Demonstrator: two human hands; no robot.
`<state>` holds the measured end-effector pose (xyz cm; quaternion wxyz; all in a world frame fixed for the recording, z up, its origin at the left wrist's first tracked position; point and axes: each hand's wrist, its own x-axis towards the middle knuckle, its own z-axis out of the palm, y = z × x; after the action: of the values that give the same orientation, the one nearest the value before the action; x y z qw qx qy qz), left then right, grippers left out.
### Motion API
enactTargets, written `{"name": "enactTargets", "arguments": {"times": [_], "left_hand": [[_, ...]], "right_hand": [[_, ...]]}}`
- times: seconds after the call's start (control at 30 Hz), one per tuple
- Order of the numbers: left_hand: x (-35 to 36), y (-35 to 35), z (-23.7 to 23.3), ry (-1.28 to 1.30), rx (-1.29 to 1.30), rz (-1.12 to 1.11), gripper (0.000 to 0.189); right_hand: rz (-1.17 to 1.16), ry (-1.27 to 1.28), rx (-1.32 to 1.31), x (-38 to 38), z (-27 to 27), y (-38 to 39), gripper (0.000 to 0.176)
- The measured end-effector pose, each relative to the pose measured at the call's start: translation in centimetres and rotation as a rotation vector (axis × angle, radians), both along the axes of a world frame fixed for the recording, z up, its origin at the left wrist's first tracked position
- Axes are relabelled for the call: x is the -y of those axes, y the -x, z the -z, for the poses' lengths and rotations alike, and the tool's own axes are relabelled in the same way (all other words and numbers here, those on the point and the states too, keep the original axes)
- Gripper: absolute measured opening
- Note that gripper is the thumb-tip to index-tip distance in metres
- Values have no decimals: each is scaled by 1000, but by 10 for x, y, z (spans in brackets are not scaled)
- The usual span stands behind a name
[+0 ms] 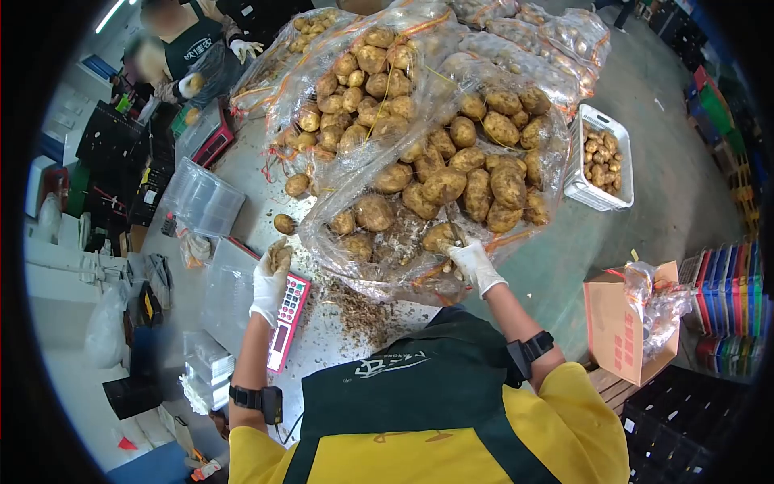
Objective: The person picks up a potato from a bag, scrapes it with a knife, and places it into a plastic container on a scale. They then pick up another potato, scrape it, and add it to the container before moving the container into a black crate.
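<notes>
My left hand (271, 282), in a white glove with brown, soiled fingertips, is over the top end of a pink and white scale (289, 324). Its fingers point away from me, loosely extended, and I make out no object in them. My right hand (474, 264), also gloved, reaches into the near edge of an open clear plastic bag (367, 282). Its soiled fingers close on the right side of a potato (439, 237); the exact grip is partly hidden. Many muddy potatoes (445, 185) fill the bag, with loose soil (395, 240) among them.
More bagged potatoes (363, 89) lie behind. Two loose potatoes (285, 223) rest on the table left of the bag. Clear plastic trays (201, 198) stand further left. A white crate of potatoes (574, 181) and a cardboard box (617, 331) are right. A co-worker (193, 56) stands back left.
</notes>
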<state>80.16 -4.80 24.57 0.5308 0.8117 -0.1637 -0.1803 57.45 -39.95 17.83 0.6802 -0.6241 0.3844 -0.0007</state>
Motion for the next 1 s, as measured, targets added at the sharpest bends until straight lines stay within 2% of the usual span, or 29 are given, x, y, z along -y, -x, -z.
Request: {"name": "enactTargets", "arguments": {"times": [0.07, 0.1, 0.13, 0.2, 0.23, 0.27, 0.33, 0.37, 0.43, 0.47, 0.53, 0.6, 0.67, 0.77, 0.87, 0.9, 1.0], "left_hand": [[26, 28, -42, -273, 422, -43, 42], [47, 41, -66, -331, 609, -5, 43], [65, 45, -69, -189, 639, 59, 42], [101, 55, -70, -120, 567, 239, 40], [121, 61, -68, -128, 441, 329, 40], [141, 66, -64, -136, 316, 421, 41], [173, 62, -31, -31, -103, 509, 43], [180, 51, -9, -34, -83, 529, 44], [193, 25, 42, -40, -44, 572, 46], [192, 6, 67, -167, 355, 539, 48], [193, -12, 35, -442, 355, 383, 54], [197, -33, 6, -318, 399, 337, 63], [193, -79, 28, 170, 156, 256, 66], [200, -91, 16, -184, 513, 263, 66], [202, -124, 44, -168, 291, 278, 63], [213, -115, 39, 178, 132, 211, 51], [215, -112, 24, 96, 209, 45, 31]], "right_hand": [[30, -38, 6, -3, 7, -4, 32], [44, -56, 8, -5, 9, -6, 32], [18, -48, -34, -7, -5, -7, 33], [-30, -33, -115, -12, -43, -8, 37], [8, 62, 53, -16, -5, -7, 38], [-44, 48, 36, -17, -6, -4, 38], [-136, 19, 4, -19, -21, 1, 38], [-145, -58, -24, -22, -31, 5, 38], [-156, -59, -44, -24, -9, 13, 38], [-163, -61, -58, -25, 1, 18, 38], [-146, -125, -31, -21, -1, 27, 37], [-127, -145, -19, -17, -20, 35, 38], [-108, -157, -2, -16, -7, 37, 41], [-65, -137, -13, -13, -3, 37, 38], [-35, -200, -19, -10, -9, 38, 36], [-23, -195, -25, -8, -11, 40, 35], [28, -224, -21, -4, -10, 42, 33]]}}
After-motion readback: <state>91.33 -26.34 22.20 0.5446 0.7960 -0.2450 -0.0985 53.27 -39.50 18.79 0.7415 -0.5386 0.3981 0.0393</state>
